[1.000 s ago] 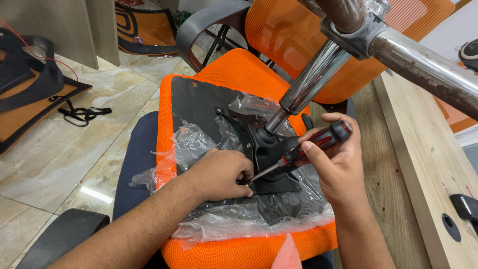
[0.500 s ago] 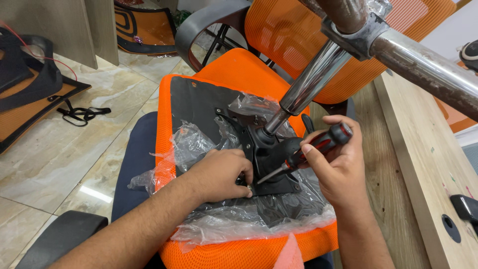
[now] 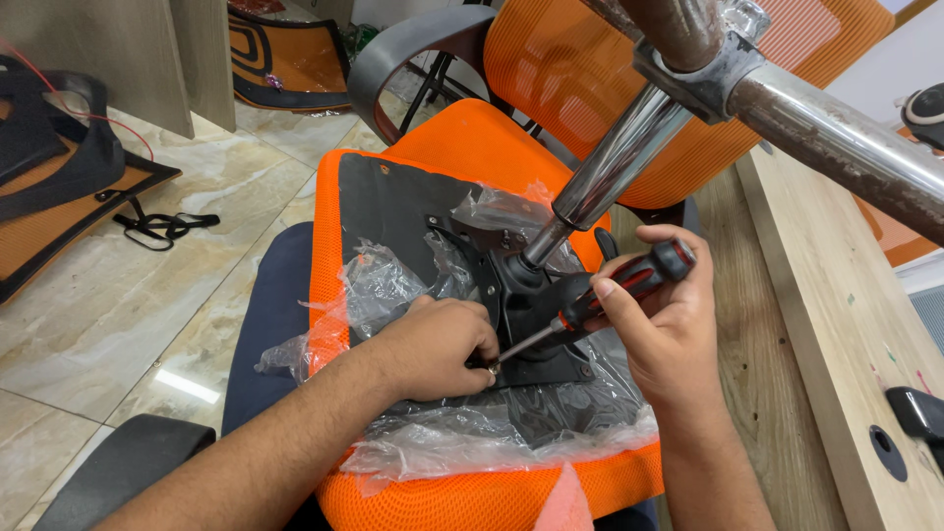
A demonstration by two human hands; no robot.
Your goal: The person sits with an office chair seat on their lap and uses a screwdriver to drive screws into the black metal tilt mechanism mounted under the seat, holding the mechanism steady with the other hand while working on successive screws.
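- Right hand [image 3: 661, 329] clamped on red-black screwdriver [image 3: 600, 303], tip angled onto black mounting plate [image 3: 536, 339] of upturned orange seat [image 3: 472, 147].
- Left hand [image 3: 438, 344] pinched at tip, probably steadying a screw [image 3: 492, 369].

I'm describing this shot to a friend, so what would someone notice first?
The bright orange seat lying upside down fills the middle, its black underside wrapped in clear plastic. Over it, the right hand angles a red-and-black screwdriver down to the black plate, where the left hand steadies the tip. A shiny steel column rises upper right.
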